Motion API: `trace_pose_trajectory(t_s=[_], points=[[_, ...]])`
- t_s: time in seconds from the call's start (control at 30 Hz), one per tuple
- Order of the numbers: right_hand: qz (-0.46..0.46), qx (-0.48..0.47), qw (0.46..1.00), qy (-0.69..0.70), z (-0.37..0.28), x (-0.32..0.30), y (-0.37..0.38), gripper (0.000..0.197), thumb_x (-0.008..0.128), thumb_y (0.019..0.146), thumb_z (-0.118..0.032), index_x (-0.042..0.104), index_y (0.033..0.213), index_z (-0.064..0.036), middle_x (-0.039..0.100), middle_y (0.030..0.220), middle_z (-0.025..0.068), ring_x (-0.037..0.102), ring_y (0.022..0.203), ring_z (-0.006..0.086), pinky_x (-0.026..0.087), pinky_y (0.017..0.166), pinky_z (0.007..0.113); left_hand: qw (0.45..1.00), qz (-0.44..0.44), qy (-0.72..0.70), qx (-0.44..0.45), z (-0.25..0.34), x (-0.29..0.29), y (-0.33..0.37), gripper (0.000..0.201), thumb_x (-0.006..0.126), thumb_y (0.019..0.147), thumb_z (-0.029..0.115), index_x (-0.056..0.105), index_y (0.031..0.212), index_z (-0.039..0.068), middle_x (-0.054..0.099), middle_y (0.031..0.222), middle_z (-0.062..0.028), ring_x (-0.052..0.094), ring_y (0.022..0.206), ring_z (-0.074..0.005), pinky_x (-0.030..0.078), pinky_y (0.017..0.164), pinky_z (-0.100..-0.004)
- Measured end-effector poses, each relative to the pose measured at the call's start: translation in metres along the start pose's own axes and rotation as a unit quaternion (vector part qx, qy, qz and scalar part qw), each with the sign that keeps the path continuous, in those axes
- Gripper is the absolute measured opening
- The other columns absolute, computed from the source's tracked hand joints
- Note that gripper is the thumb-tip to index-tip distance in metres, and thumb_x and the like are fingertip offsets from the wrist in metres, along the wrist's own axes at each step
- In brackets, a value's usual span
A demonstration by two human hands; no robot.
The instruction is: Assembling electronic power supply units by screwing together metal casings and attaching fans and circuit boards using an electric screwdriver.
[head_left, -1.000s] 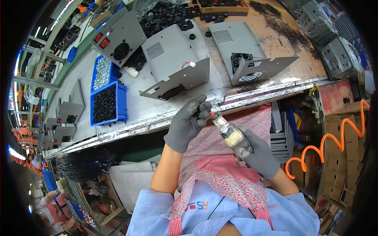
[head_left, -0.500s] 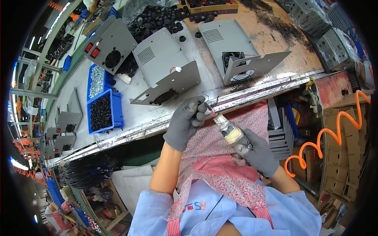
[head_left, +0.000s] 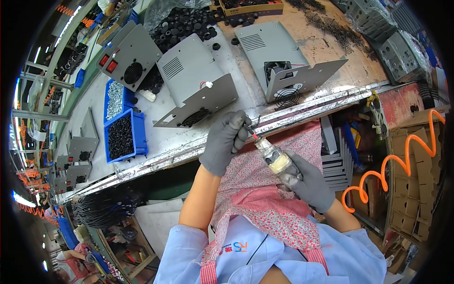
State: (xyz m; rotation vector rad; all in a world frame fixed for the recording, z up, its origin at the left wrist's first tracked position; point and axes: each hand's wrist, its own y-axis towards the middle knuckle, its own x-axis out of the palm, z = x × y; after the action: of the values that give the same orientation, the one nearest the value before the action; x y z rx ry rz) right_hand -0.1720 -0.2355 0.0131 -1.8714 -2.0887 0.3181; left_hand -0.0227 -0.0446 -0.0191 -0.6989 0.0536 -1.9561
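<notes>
My right hand (head_left: 312,182), in a grey glove, is wrapped round a taped power screwdriver (head_left: 273,155) pointing up and left. At its tip, the gloved fingers of my left hand (head_left: 220,144) are pinched together; whatever is between them is too small to make out. Just beyond my hands on the bench stand bent grey metal housings. The middle housing (head_left: 189,71) has a white connector (head_left: 209,84) on its edge. A black fan (head_left: 275,70) sits inside the right housing (head_left: 269,42), and a round black wire fan guard (head_left: 287,97) is at its front panel.
Blue bins hold black screws (head_left: 120,141) and silver screws (head_left: 114,100) at the left. Behind them is another housing (head_left: 142,49) with red switches. Black caps (head_left: 177,28) and wire guards (head_left: 326,28) lie at the back. An orange coiled hose (head_left: 383,173) hangs at the right.
My left hand has shifted slightly up and left, its fingers still pinched near the driver tip. My right hand and the power screwdriver have hardly moved.
</notes>
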Motion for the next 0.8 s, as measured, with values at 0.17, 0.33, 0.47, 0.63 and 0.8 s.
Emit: trace_pose_trajectory(t_s=[0.17, 0.33, 0.47, 0.63, 0.8], points=[[0.004, 0.016, 1.0, 0.016, -0.002, -0.002, -0.003, 0.051, 0.054, 0.089, -0.011, 0.036, 0.136, 0.0009, 0.059, 0.1, 0.0063, 0.056, 0.082, 0.0075, 0.048, 0.07, 0.023, 0.992, 0.042, 0.118, -0.007, 0.009, 0.012, -0.001, 0.038, 0.06, 0.089, 0.04, 0.056, 0.091, 0.002, 0.05, 0.056, 0.0009, 0.035, 0.039, -0.0045, 0.025, 0.036, -0.0178], [0.002, 0.085, 0.996, 0.04, -0.014, -0.009, -0.005, 0.05, 0.054, 0.089, -0.009, 0.037, 0.136, -0.0016, 0.057, 0.089, 0.0038, 0.053, 0.068, 0.0063, 0.046, 0.06, 0.023, 0.989, 0.035, 0.143, 0.03, 0.003, 0.023, 0.002, 0.038, 0.061, 0.089, 0.038, 0.056, 0.093, 0.0, 0.05, 0.059, 0.0, 0.034, 0.039, -0.0045, 0.025, 0.037, -0.0174], [0.02, 0.029, 0.999, -0.004, -0.015, -0.013, -0.009, 0.049, 0.053, 0.09, -0.008, 0.038, 0.136, -0.0022, 0.057, 0.087, 0.0038, 0.053, 0.064, 0.0061, 0.046, 0.057, 0.022, 0.998, -0.068, -0.003, 0.012, -0.009, 0.014, 0.011, 0.036, 0.064, 0.087, 0.034, 0.059, 0.099, 0.0, 0.053, 0.065, -0.0013, 0.038, 0.044, -0.0037, 0.026, 0.038, -0.0167], [0.164, -0.009, 0.986, -0.031, 0.001, -0.034, -0.01, 0.051, 0.058, 0.084, -0.018, 0.045, 0.131, -0.0018, 0.058, 0.076, 0.0033, 0.054, 0.059, 0.0055, 0.043, 0.05, 0.021, 0.992, 0.0, 0.121, 0.016, -0.006, 0.028, 0.022, 0.036, 0.064, 0.087, 0.032, 0.062, 0.107, 0.001, 0.058, 0.074, -0.0052, 0.051, 0.054, -0.0099, 0.037, 0.045, -0.0223], [0.229, 0.024, 0.972, -0.037, 0.003, -0.056, -0.01, 0.051, 0.055, 0.083, -0.014, 0.045, 0.13, 0.002, 0.06, 0.076, 0.0048, 0.054, 0.056, 0.0085, 0.045, 0.05, 0.024, 0.83, 0.124, 0.515, 0.174, -0.02, 0.048, 0.039, 0.035, 0.062, 0.083, 0.04, 0.069, 0.098, 0.009, 0.065, 0.086, -0.0123, 0.063, 0.078, -0.0264, 0.047, 0.066, -0.0354]])
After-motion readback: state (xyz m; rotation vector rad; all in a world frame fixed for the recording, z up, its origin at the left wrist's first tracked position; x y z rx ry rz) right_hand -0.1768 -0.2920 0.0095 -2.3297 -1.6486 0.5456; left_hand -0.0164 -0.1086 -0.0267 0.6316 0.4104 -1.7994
